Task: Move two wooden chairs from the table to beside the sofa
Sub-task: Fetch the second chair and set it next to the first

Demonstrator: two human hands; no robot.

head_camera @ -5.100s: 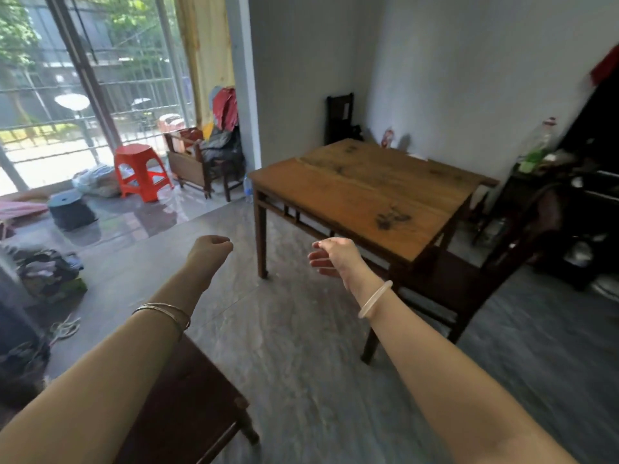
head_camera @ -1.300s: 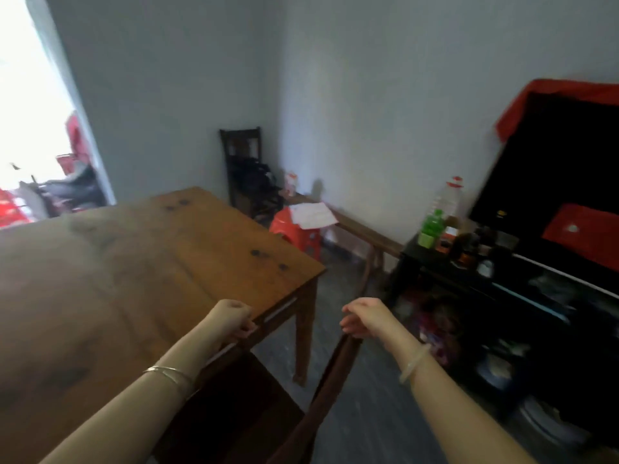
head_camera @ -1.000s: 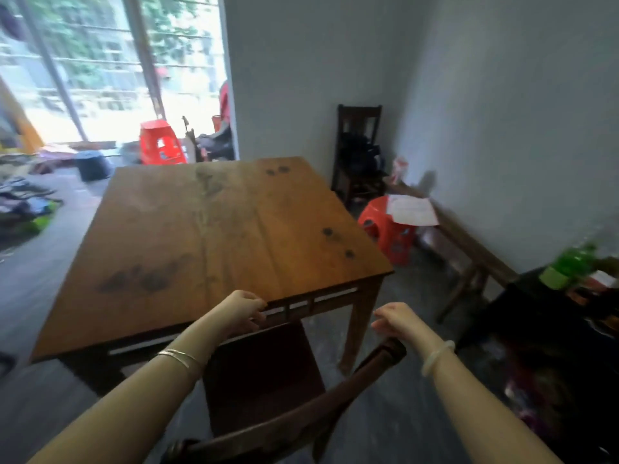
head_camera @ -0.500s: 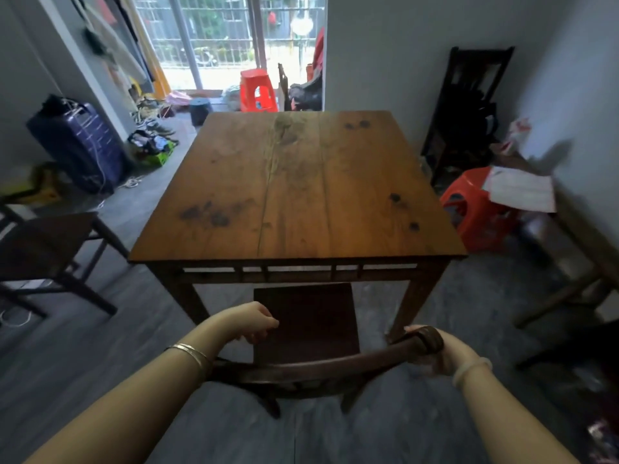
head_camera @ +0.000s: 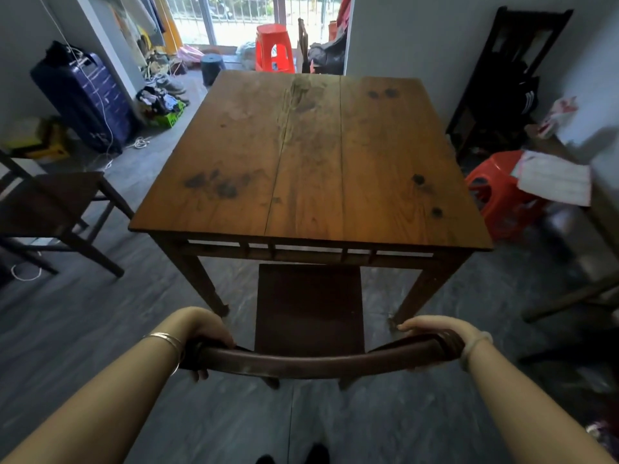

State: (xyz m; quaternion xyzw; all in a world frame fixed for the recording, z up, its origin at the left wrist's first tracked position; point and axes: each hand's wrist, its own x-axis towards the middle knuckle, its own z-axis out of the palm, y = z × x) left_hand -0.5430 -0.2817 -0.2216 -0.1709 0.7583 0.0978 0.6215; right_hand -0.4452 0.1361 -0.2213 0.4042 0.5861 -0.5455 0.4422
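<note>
A dark wooden chair (head_camera: 310, 309) stands right in front of me, its seat partly tucked under the near edge of the brown wooden table (head_camera: 311, 155). My left hand (head_camera: 204, 333) grips the left end of its curved top rail. My right hand (head_camera: 435, 333) grips the right end of the same rail. A second dark wooden chair (head_camera: 50, 202) stands apart on the floor at the left, away from the table. No sofa is in view.
A blue suitcase (head_camera: 83, 98) and a pile of shoes (head_camera: 160, 98) lie at the back left. A red stool (head_camera: 499, 192) with papers, a bench (head_camera: 599, 209) and a dark tall chair (head_camera: 502, 82) crowd the right wall. Another red stool (head_camera: 273, 46) stands by the window.
I have turned to face the table squarely. My left hand came down from above the seat onto the chair's rail; both hands now hold the rail.
</note>
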